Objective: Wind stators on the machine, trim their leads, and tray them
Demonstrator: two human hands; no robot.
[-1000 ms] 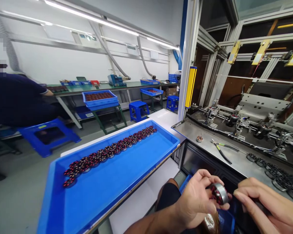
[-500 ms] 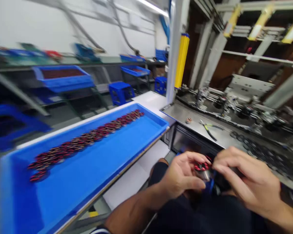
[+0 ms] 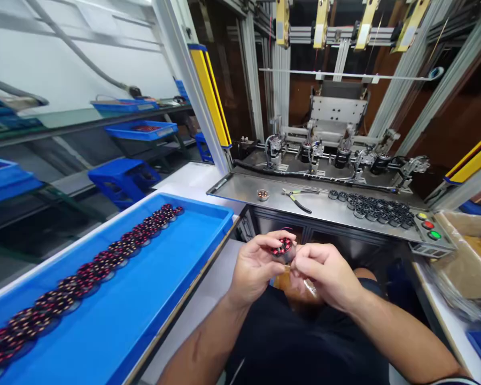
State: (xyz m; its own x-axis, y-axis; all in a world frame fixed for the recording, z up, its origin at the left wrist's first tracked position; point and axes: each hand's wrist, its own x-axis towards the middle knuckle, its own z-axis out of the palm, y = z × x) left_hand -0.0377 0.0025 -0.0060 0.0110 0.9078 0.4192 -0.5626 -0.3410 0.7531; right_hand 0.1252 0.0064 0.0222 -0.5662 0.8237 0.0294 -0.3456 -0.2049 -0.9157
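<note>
My left hand (image 3: 253, 263) grips a motor stator (image 3: 282, 247) with red copper windings, between thumb and fingers, above my lap. Close against its right side, the fingertips of my right hand (image 3: 323, 267) are pinched together. Whatever they hold, perhaps a thin wire end, is too small to make out. On the metal ledge beyond lie a single copper-wound stator (image 3: 263, 195) and a pair of side cutters (image 3: 296, 199) with black and green handles, jaws pointing left. Several dark unwound stator cores (image 3: 379, 208) stand in rows to their right.
At left a long blue tray (image 3: 144, 283) holds a slanting band of wound stators (image 3: 100, 262). A winding machine (image 3: 340, 152) stands behind the ledge. Push buttons (image 3: 428, 225) sit at its right end, beside a plastic-lined cardboard box (image 3: 471, 256). Yellow light guards (image 3: 210, 96) flank the machine.
My view has swung to the right, toward the machine, and is sharper. Both hands stay together at the stator, which remains in my left hand; the right fingers are now pinched closer to it.
</note>
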